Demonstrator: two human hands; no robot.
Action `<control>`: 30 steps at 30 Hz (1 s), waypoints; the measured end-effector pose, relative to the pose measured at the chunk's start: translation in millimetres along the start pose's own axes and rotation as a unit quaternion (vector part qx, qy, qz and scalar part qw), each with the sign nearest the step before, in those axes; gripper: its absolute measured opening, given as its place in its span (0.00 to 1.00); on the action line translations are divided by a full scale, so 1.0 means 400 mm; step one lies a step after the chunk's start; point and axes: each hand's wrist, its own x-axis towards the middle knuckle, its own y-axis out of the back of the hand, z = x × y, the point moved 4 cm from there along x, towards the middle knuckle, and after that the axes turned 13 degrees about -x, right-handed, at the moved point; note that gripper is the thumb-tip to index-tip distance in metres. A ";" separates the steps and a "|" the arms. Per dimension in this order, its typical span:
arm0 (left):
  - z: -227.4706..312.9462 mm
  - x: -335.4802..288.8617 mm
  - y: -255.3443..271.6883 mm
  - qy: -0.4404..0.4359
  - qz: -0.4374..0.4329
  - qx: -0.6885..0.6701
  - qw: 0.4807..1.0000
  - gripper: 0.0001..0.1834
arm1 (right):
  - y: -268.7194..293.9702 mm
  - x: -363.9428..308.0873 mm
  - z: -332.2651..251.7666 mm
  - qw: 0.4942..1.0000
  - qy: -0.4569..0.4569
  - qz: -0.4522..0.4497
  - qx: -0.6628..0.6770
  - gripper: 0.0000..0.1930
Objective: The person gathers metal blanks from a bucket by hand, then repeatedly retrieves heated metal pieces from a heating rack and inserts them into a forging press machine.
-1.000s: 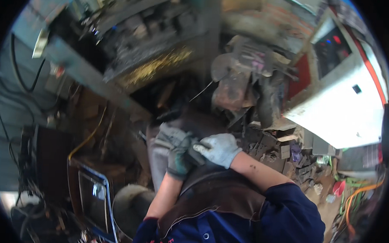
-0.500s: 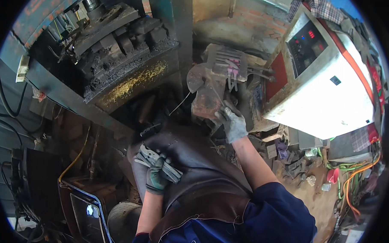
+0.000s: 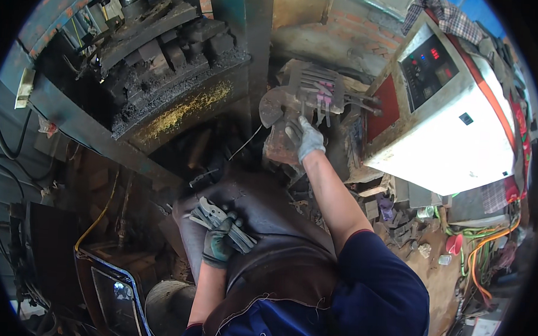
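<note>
At the tips of the R fingers [image 3: 304, 123] is the near end of a grey bar [image 3: 302, 107], lying on a dark slab [image 3: 336, 98]. The R hand [image 3: 311, 140], pale glove, is stretched well fwd; can't tell if it's pinching the bar or only touching it. Just beyond those fingers, a bit to the right, more bars [image 3: 323, 90] lie side by side on the slab, several w/ pink parts, a couple poking past its near edge. Just left of the R fingertips: round brown plate [image 3: 275, 106] w/ a notch. Below-left of them, a rusty block [image 3: 281, 146].

Nearer the body, the L hand [image 3: 218, 248], grey-green glove, has its fingers clenched round a bundle of flat grey metal pcs [image 3: 211, 212], over the brown apron [image 3: 279, 227]; ends stick out both sides of the grip.

Fwd-left of the L fingers, well apart: big press [image 3: 172, 52] w/ dark blocks stacked in it & yellow flecks [image 3: 188, 113] on its front. Right of the R fingers: metal prongs [image 3: 363, 104] btwn the slab & the red panel of a white cabinet [image 3: 448, 136], lit display on top. Farther right, nearer the body: orange cable [image 3: 478, 258].
</note>
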 end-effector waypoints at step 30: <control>0.000 -0.007 -0.024 0.019 0.001 -0.002 1.000 0.23 | -0.580 -0.275 -0.044 0.886 0.120 -0.348 -0.282 0.11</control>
